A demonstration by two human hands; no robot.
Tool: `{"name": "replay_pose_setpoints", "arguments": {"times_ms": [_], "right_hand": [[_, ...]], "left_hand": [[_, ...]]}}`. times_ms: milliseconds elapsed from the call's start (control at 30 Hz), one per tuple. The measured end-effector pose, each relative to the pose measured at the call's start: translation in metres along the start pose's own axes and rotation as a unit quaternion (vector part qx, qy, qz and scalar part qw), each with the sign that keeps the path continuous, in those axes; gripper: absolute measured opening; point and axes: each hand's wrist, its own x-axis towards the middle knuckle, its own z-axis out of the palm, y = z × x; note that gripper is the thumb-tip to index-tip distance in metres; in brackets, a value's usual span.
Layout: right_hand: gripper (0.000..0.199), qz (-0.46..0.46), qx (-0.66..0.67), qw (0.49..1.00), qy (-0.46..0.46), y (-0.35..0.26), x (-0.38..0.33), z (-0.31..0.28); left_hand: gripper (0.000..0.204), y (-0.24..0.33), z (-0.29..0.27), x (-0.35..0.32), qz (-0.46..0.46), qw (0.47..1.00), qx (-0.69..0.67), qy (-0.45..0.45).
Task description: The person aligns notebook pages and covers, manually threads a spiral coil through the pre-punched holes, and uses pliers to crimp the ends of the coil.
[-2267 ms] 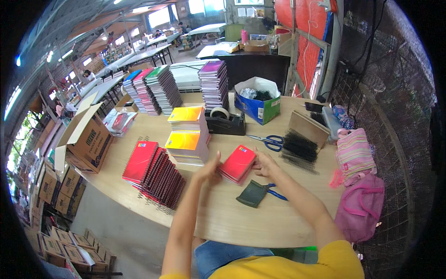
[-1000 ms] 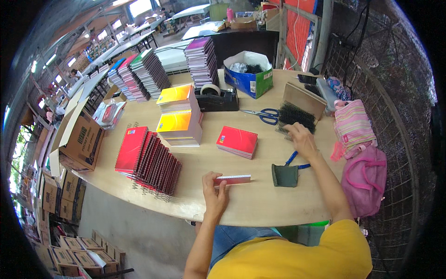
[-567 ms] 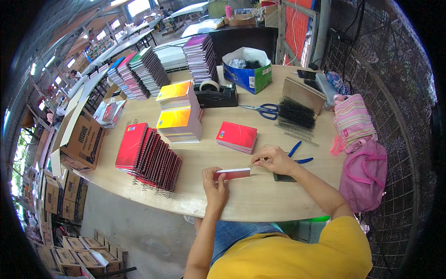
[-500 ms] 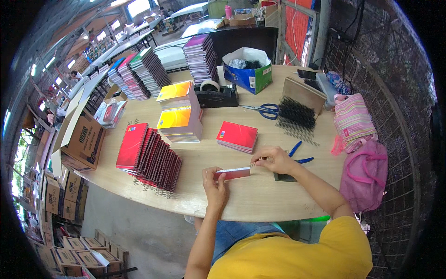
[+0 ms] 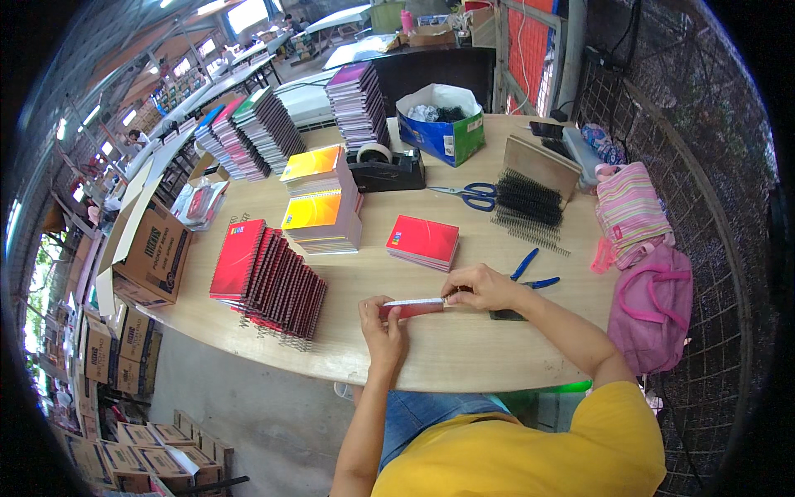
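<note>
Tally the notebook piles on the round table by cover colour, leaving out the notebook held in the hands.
Red piles: 2, the leaning row and the small stack
Yellow-orange piles: 2, the rear stack and the front stack
Total: 4

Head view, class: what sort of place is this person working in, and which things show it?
Probably a notebook binding workshop. Stacks of notebooks crowd the table, loose black binding coils lie by the scissors, and both hands, left hand and right hand, hold one red notebook edge-up.
</note>
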Motion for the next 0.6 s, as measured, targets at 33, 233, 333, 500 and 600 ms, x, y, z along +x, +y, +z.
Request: {"name": "replay_pose_setpoints", "arguments": {"times_ms": [33, 233, 333, 500, 600], "right_hand": [[0.013, 0.02, -0.03, 0.999, -0.013, 0.004, -0.001, 0.002], [0.023, 0.04, -0.088, 0.995, 0.009, -0.007, -0.002, 0.001], [0.027, 0.053, -0.129, 0.99, -0.016, -0.013, -0.001, 0.001], [0.023, 0.046, -0.088, 0.995, 0.004, -0.001, -0.003, 0.007], [0.018, 0.019, -0.098, 0.995, -0.004, 0.003, -0.004, 0.008]], "left_hand": [[0.013, -0.001, 0.0, 0.0, 0.006, 1.0, 0.009, 0.001], [0.014, -0.007, -0.003, 0.0, 0.026, 0.999, 0.031, 0.003], [0.014, 0.0, 0.0, -0.001, 0.004, 1.0, 0.011, 0.008], [0.029, 0.013, 0.003, 0.0, -0.02, 1.0, -0.009, 0.006], [0.041, 0.008, 0.009, -0.001, -0.003, 0.999, 0.028, 0.026]]}}
